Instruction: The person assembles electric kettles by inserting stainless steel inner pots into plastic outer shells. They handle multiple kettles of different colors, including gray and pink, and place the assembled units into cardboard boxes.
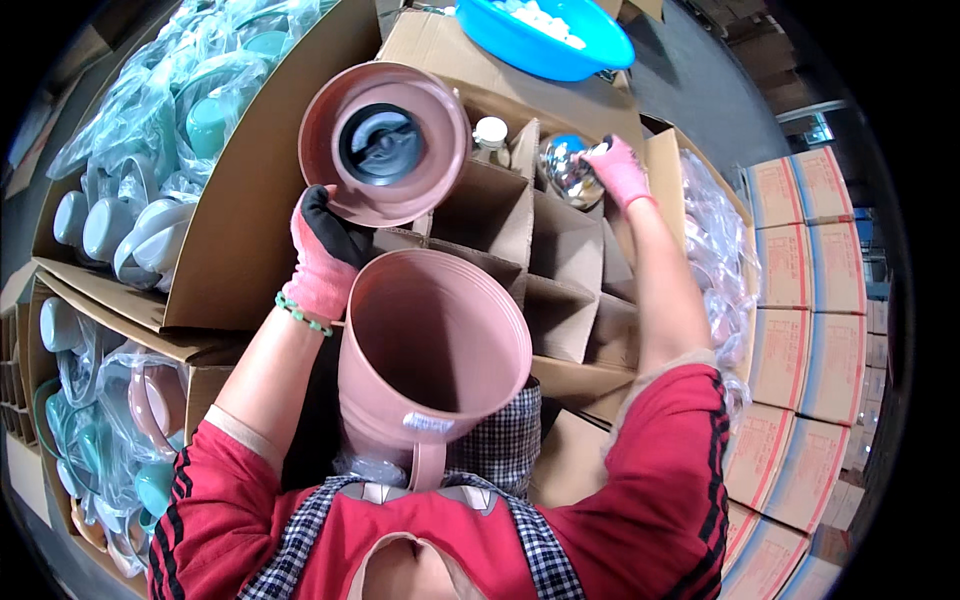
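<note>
My left hand point(325, 255), in a pink and black glove, grips the rim of a round pink base piece point(316, 140) with a black ring-shaped part point(381, 145) at its centre. My right hand point(620, 172), also gloved in pink, has its fingers closed on the upper part of a shiny silver flask liner point(568, 172). That liner sits in or just above a cell of the divided carton point(565, 265). Close to my body stands a hollow pink jug body point(435, 345), its wide opening facing up and its handle toward me.
A white-capped item point(490, 132) occupies another carton cell. Beyond lies a blue basin point(545, 45) with small white pieces. Cartons of plastic-wrapped green, white and pink parts point(130, 225) stand at left, a bagged carton point(718, 260) at right. Farther right are stacked boxes point(780, 340).
</note>
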Demonstrator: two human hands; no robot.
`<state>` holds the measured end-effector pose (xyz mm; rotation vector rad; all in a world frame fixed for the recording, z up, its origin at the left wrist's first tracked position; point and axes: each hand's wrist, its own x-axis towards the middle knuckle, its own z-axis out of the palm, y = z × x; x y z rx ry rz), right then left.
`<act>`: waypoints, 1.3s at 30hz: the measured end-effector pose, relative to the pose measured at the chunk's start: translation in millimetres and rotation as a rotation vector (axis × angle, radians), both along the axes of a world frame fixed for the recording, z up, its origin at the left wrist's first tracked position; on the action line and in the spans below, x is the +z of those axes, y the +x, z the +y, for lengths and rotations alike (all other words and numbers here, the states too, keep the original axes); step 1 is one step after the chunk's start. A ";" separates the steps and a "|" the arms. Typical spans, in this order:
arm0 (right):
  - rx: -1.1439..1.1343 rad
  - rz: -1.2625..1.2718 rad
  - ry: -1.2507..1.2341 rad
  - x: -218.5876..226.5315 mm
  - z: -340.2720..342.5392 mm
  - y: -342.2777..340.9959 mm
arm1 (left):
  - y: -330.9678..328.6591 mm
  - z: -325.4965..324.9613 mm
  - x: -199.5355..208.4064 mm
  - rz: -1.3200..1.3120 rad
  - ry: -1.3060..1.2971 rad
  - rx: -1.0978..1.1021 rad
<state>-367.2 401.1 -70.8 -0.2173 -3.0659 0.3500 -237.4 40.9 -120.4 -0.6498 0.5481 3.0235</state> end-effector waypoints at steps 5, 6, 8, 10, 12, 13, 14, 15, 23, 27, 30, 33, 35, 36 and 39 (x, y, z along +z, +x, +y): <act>0.087 0.286 0.005 135.9 -4.5 69.4 | -7.3 -11.9 -26.5 0.307 -0.491 0.017; 0.077 0.316 0.004 163.2 -4.7 94.9 | -5.0 -13.2 -24.6 0.350 -0.353 -0.040; 0.051 0.519 -0.149 192.8 25.0 144.2 | 3.1 -16.1 -15.5 0.343 0.070 -0.196; -0.035 0.611 -0.703 210.9 0.1 201.7 | 18.6 -3.8 -1.5 0.817 -0.361 -0.045; -0.157 0.532 -0.780 213.7 12.8 252.8 | 36.3 1.8 36.4 0.904 0.055 -0.234; -0.155 0.555 -0.953 204.0 7.6 271.9 | 38.7 10.7 45.8 0.932 0.106 -0.287; -0.147 0.573 -1.129 187.7 -2.6 282.1 | 35.5 19.1 53.4 0.959 0.154 -0.337; -0.052 0.549 -1.362 169.0 -18.9 283.6 | 24.6 24.1 45.7 0.987 0.233 -0.385; 0.394 0.203 -1.118 46.1 -113.2 250.1 | 7.8 -6.0 83.1 1.320 0.268 -0.557; 0.220 -0.079 -1.545 19.2 -121.5 235.6 | 14.1 -26.8 76.5 1.221 -0.012 -0.412; 0.117 0.092 -1.391 -4.1 -127.7 228.7 | 48.0 -30.1 78.3 0.679 -0.156 -0.225; 0.159 0.356 -1.519 1.2 -138.5 230.7 | 67.4 -34.7 75.2 0.607 0.033 -0.442; 0.261 0.259 -1.561 24.8 -135.5 236.8 | 81.5 -33.4 70.4 0.605 0.000 -0.414; 0.340 0.334 -1.448 39.9 -139.0 243.7 | 87.7 -31.1 67.2 0.603 -0.010 -0.402; 0.462 0.214 -1.118 57.8 -131.4 241.2 | 107.3 -28.6 54.1 0.691 -0.249 -0.343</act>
